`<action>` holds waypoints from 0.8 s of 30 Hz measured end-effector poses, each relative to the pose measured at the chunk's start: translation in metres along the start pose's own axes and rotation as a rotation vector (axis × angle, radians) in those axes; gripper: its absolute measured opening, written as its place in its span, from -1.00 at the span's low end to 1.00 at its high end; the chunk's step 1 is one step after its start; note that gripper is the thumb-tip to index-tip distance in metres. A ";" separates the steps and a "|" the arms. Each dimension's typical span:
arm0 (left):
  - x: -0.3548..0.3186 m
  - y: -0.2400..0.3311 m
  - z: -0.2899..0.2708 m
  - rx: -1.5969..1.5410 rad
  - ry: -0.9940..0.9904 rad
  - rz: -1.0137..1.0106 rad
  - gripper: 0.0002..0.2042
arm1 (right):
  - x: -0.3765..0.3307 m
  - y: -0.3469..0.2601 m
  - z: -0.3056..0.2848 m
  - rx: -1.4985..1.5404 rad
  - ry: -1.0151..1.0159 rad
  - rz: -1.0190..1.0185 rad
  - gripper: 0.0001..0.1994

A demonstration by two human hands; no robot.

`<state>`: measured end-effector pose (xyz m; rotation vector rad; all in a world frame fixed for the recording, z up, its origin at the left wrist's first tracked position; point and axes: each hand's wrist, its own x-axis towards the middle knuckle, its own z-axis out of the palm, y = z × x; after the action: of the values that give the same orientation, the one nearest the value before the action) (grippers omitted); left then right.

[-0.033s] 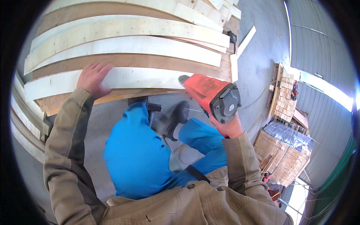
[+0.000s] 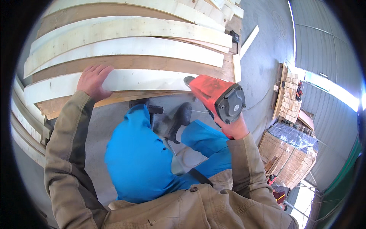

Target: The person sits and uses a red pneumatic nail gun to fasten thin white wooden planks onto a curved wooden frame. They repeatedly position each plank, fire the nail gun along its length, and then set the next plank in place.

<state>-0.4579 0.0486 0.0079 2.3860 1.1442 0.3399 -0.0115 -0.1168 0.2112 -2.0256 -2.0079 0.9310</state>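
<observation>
My right hand (image 2: 236, 128) is wrapped round the grip of a red and black nail gun (image 2: 209, 92); the tool's body hides most of the fingers. Its dark nose meets the right part of a pale wooden board (image 2: 145, 79), the nearest of several on the pile. Toward that board's left end, my left hand (image 2: 94, 82) grips across it, fingers over the far edge and thumb by the near edge. Brown wooden sheeting (image 2: 152, 62) lies under the boards.
More pale boards (image 2: 126, 30) lie beyond. A tape measure (image 2: 234, 36) sits at the pile's right edge. Further boards (image 2: 28, 118) are stacked at left. My blue-clad knees (image 2: 137, 156) are just below the pile. Wood bundles (image 2: 286, 152) stand at right.
</observation>
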 end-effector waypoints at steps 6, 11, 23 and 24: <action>0.001 -0.004 0.004 0.017 -0.019 0.008 -0.27 | -0.025 0.063 -0.003 0.103 0.083 0.268 -0.44; 0.000 -0.009 0.008 0.033 0.000 0.060 -0.26 | -0.027 0.091 0.007 0.032 0.054 0.106 -0.36; 0.000 -0.011 0.011 0.054 0.019 0.081 -0.26 | -0.013 0.069 0.002 0.253 0.166 0.131 -0.39; -0.001 -0.011 0.011 0.057 0.014 0.070 -0.26 | -0.013 0.066 0.001 0.258 0.169 0.111 -0.38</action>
<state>-0.4612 0.0508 -0.0073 2.4820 1.0923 0.3519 0.0454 -0.1359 0.1812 -2.0133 -1.6133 0.9488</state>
